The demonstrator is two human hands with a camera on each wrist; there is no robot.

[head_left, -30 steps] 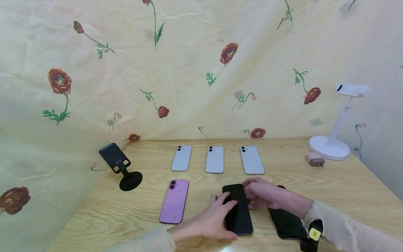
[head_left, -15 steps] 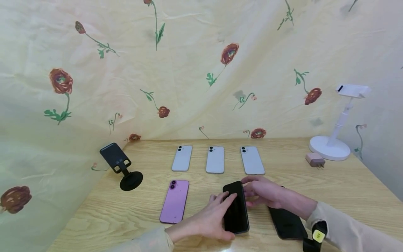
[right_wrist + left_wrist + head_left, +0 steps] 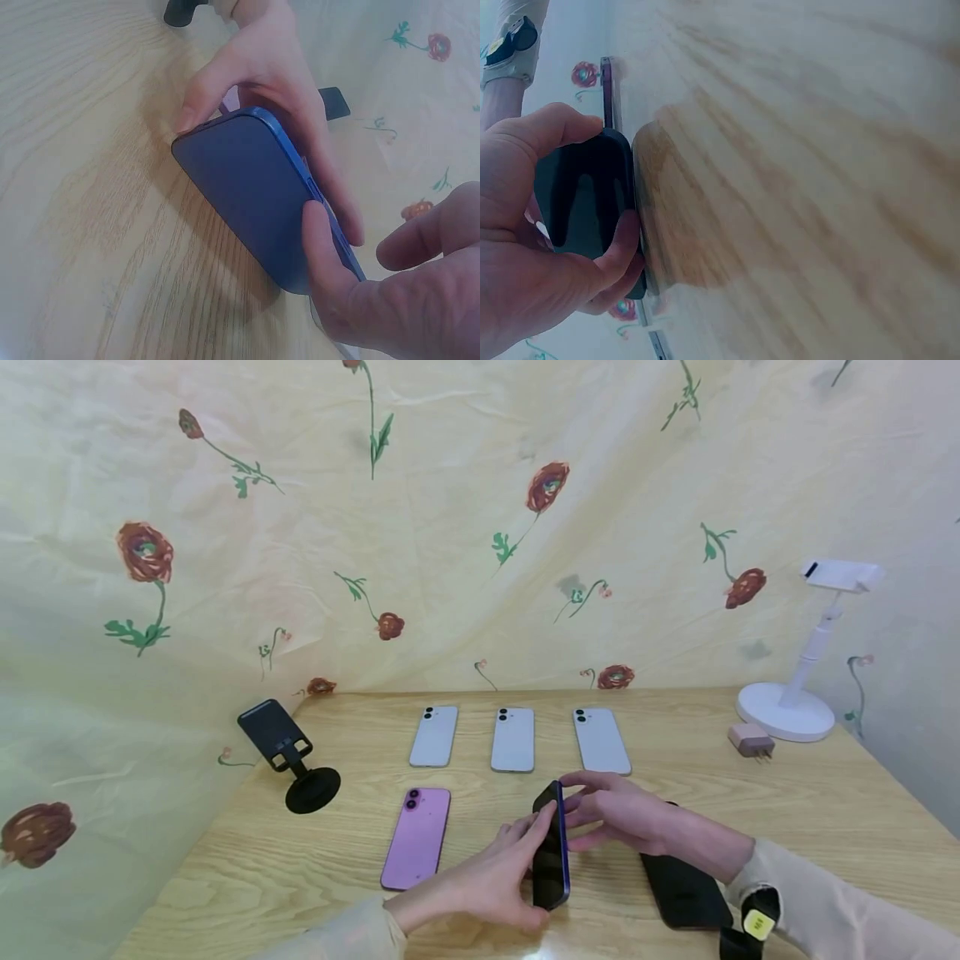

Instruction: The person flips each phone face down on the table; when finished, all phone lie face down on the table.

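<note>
The dark blue flat phone (image 3: 551, 852) lay flat a moment ago, but now both hands, left hand (image 3: 487, 885) and right hand (image 3: 618, 814), grip it on its edge near the tabletop's (image 3: 787, 793) front edge, so it is being turned over.

The phone (image 3: 551, 852) between the two hands has a dark blue back and frame and a black screen. Beside it lies a pink-purple phone (image 3: 417, 838), and on the other side a black phone (image 3: 684, 892). Three phones (image 3: 513, 740) in the far row are pale silver-white. The desk (image 3: 787, 802) is light wood with a brown grain pattern. The cloth (image 3: 450, 527) behind is cream with red flowers and green stems. The lamp (image 3: 806, 660) is white, the charger (image 3: 748, 740) is pale pink, the stand (image 3: 288, 756) is black. The sleeves (image 3: 840, 910) are beige.
</note>
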